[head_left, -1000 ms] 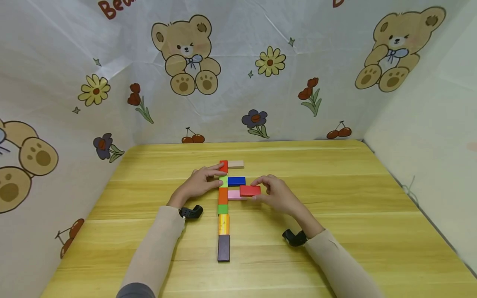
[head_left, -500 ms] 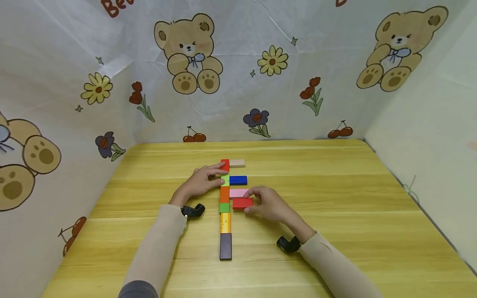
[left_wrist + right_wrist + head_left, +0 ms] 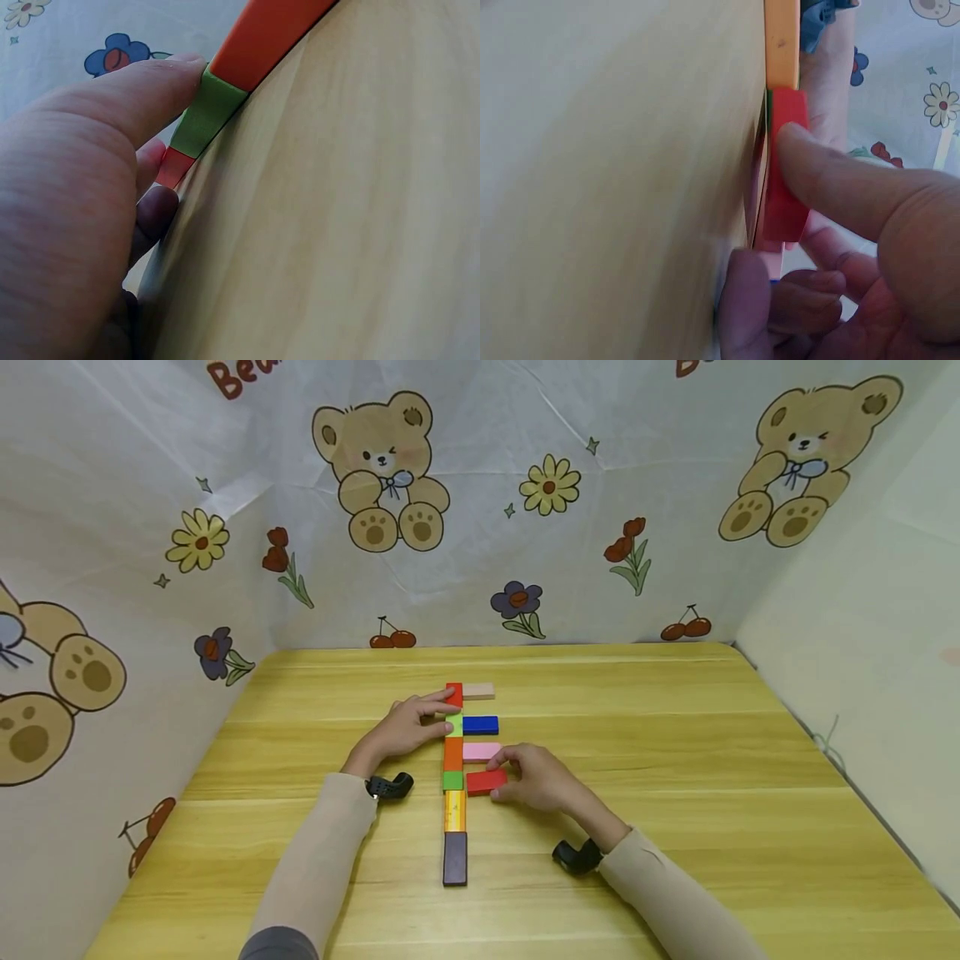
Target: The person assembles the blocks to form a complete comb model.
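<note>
In the head view, a column of coloured wooden blocks lies on the table. My left hand (image 3: pixel 405 726) rests on its upper part, fingertips on the red end block (image 3: pixel 453 695) and thumb at the light green block (image 3: pixel 210 112). My right hand (image 3: pixel 542 778) pinches another red block (image 3: pixel 486 782) between thumb and fingers. That block lies level with the green block (image 3: pixel 453 780), just right of the column, with a narrow gap. In the right wrist view the thumb covers part of the held block (image 3: pixel 787 195), which appears slightly above the table.
Pink (image 3: pixel 481 752), blue (image 3: pixel 480 725) and pale wood (image 3: pixel 478 691) blocks stick out rightward from the column. Below are an orange-red block (image 3: pixel 453 753), a yellow-orange block (image 3: pixel 454 811) and a dark block (image 3: pixel 454 858). A printed bear cloth (image 3: pixel 465 527) hangs behind the table (image 3: pixel 675 735).
My right hand has carried the red block from above the pink block down and leftward, beside the green block. The left hand keeps its place on the column.
</note>
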{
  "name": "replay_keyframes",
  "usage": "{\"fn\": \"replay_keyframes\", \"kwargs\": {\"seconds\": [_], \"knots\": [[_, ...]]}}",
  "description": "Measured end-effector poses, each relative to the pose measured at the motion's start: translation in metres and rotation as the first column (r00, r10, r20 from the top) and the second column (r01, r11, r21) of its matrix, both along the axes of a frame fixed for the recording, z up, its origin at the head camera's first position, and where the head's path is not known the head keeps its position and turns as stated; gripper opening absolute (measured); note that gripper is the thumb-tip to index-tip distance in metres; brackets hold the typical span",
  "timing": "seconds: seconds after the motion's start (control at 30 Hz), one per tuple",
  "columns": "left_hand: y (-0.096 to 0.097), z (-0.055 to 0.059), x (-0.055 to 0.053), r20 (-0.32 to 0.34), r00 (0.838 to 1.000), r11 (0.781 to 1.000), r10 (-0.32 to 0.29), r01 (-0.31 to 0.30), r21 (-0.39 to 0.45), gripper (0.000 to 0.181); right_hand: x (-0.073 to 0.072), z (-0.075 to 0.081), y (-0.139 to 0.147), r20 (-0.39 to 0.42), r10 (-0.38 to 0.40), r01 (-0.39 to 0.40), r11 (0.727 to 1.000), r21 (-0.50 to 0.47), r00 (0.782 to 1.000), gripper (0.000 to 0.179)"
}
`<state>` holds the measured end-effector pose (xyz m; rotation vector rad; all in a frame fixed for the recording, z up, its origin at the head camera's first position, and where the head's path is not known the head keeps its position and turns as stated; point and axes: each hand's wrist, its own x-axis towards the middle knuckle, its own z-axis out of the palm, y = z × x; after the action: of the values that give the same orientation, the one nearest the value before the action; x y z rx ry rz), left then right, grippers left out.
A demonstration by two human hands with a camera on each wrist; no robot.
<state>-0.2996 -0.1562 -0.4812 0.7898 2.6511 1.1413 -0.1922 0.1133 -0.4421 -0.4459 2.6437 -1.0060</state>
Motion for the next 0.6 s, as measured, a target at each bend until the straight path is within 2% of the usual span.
{"fn": "replay_keyframes", "kwargs": {"seconds": [0.23,0.6], "knots": [[0.0011,-0.0014,-0.0010,0.002,1.000,1.000,-0.014,0.014,0.012,0.039,0.0003,-0.0029,-0.0030,-0.030,0.017,-0.016,0.999,0.039,0.999,0.027],[-0.0007,-0.0034,-0.0018,-0.002,1.000,1.000,-0.002,0.002,0.002,0.040,-0.0005,-0.0050,-0.0058,-0.042,0.026,-0.023,0.998,0.057,0.999,0.030]]}}
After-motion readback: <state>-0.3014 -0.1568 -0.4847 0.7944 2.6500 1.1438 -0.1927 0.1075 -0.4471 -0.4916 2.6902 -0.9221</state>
